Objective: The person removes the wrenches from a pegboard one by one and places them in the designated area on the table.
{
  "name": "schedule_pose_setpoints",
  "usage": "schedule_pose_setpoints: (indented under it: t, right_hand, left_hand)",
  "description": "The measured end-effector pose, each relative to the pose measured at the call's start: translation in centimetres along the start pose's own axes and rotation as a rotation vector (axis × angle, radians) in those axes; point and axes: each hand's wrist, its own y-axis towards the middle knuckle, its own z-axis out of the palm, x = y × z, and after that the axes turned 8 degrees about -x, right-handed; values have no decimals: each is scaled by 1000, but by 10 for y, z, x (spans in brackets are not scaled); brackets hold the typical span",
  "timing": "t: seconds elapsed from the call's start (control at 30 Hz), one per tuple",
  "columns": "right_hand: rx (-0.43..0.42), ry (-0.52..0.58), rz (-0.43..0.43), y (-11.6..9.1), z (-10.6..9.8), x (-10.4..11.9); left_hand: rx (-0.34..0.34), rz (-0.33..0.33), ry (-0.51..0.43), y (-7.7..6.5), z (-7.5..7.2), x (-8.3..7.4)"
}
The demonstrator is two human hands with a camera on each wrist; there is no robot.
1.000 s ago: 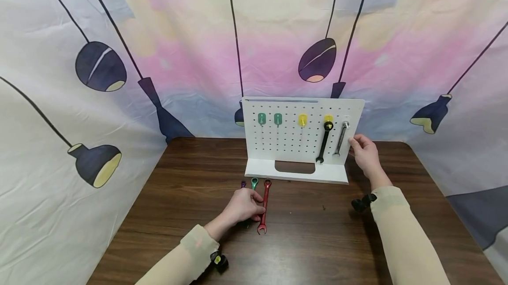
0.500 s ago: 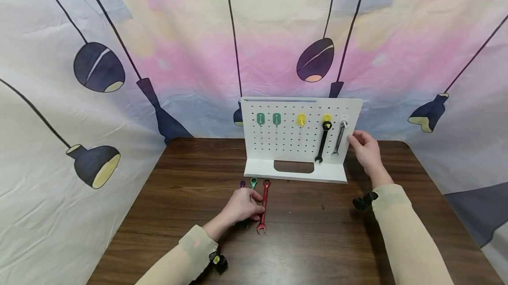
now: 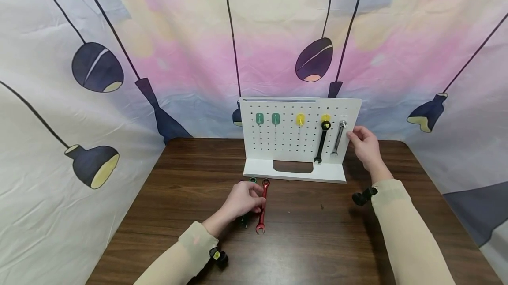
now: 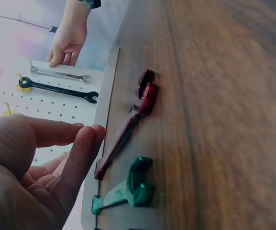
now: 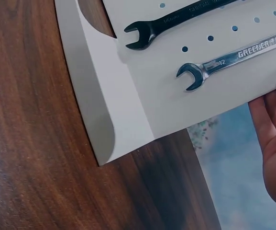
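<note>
Red metal combination wrench (image 3: 261, 219) lay on the brown wood-grained table (image 3: 301, 241), just right of a green metal wrench (image 4: 116, 195). Lifting it well seemed to call for a light pinch on its shaft, clear of its green neighbour, with the white perforated board (image 3: 258, 166) kept steady. The left hand (image 3: 240, 200) hovered, fingers loosely bent, grasping nothing visible; the red shaft lay close beneath its fingertips. The right hand (image 3: 366, 148) pinched the board's right edge.

Head view evenly bright, faint glare on the table (image 3: 293, 249), wrist views dimmer, left one blurry
</note>
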Motion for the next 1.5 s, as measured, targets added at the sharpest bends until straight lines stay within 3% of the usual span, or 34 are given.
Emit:
schedule_pose_setpoints:
  t: [0.2,0.4,0.73,1.07,1.5]
  right_hand:
    - [19,-37,24,3,1,0]
    - [8,-34,33,3,3,0]
    - [7,-9,48,1,6,-2]
    - [-4,9,57,2,6,-2]
    - [6,-2,72,2,6,-3]
  left_hand:
    - [-36,69,-24,7,3,-11]
    - [-86,94,-91,19,10,-23]
    - [-122,89,-237,38,20,-34]
    - [-149,65,-290,54,26,-44]
    - [-155,90,-296,69,51,-59]
